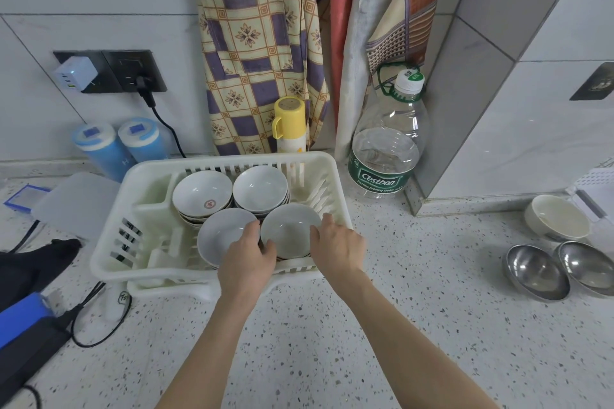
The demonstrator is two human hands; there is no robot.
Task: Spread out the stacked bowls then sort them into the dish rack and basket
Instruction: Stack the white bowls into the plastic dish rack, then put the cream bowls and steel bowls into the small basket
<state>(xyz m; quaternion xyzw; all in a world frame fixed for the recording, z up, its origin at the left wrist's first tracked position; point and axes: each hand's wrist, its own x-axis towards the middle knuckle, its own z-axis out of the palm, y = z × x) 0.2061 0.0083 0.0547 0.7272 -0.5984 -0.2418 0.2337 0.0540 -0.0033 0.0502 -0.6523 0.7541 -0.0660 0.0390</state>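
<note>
I see the near-right bowl (289, 233) sitting in the dish rack (109, 252) between my hands. My right hand (337, 247) curls on its rim at three o'clock and my left hand (247, 257) grips at eight o'clock. Both are equally near, and I judge a straight lift comes next.

Light: even, bright and soft, falling from overhead.
Shadows: lying faint beneath both forearms.
Glare: glinting in the steel bowls (561, 270) far right of the hands.
Distortion: wide-angle lens bending the wall lines at the edges.
</note>
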